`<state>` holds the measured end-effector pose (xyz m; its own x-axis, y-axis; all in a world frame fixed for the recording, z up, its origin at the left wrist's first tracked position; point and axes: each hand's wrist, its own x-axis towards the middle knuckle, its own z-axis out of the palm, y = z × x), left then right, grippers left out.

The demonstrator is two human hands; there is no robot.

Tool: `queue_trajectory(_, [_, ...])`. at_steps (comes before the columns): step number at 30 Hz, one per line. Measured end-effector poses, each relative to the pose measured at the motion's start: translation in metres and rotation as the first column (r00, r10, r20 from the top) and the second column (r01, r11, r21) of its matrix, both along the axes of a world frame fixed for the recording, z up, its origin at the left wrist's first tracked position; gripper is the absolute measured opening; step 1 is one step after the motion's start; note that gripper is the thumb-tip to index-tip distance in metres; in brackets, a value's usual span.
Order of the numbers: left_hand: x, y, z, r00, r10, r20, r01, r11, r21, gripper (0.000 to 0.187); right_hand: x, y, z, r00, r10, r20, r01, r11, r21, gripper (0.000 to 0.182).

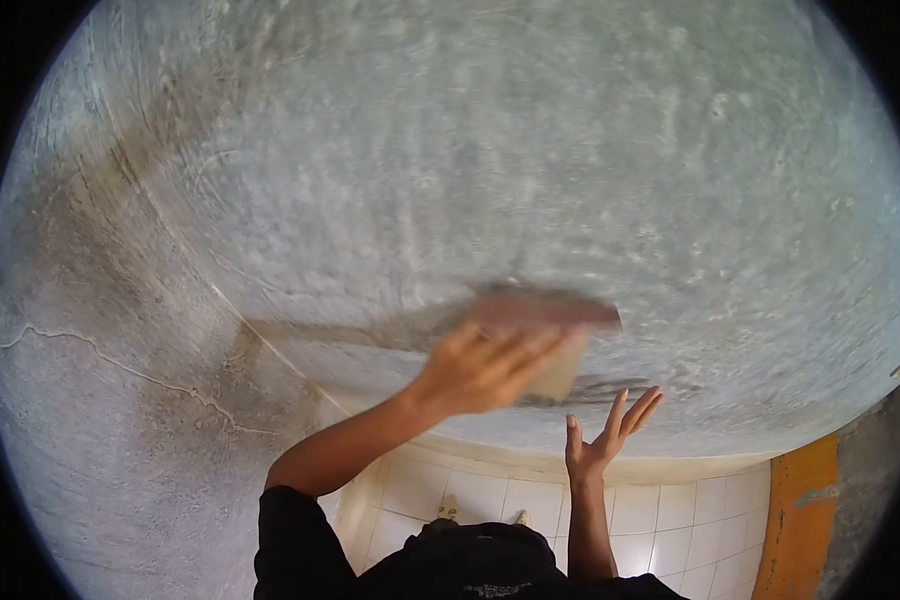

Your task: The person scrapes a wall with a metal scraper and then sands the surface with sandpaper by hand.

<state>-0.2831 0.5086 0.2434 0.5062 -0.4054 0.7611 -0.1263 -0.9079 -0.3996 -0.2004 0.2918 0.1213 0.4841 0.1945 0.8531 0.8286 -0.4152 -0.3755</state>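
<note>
My left hand (480, 368) reaches up from the lower left and grips a flat brownish float (548, 312), blurred by motion, pressed flat against the grey plastered wall (530, 160). A smeared wet streak (350, 332) trails left of the float on the plaster. My right hand (602, 440) is raised just below and right of the float, palm toward the wall, fingers apart and holding nothing. Whether it touches the wall I cannot tell.
The wall fills most of the view, with a thin crack (110, 360) on its left part and a diagonal seam (220, 290). Below are white floor tiles (670, 510) and my feet (450, 508). An orange strip (795, 510) stands at the lower right.
</note>
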Motion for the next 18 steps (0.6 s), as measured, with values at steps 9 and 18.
queue_trajectory(9, [-0.024,0.07,0.049,0.956,0.155,0.248,-0.078,0.952,-0.295,0.059,-0.035,0.04,-0.011,0.999,-0.024,-0.041,0.023,0.999,-0.026,0.075])
queue_trajectory(18, [-0.039,0.032,-0.015,0.993,0.104,-0.06,-0.118,0.936,-0.33,0.064,-0.045,0.044,-0.017,0.996,0.007,-0.091,-0.011,0.999,-0.045,0.078])
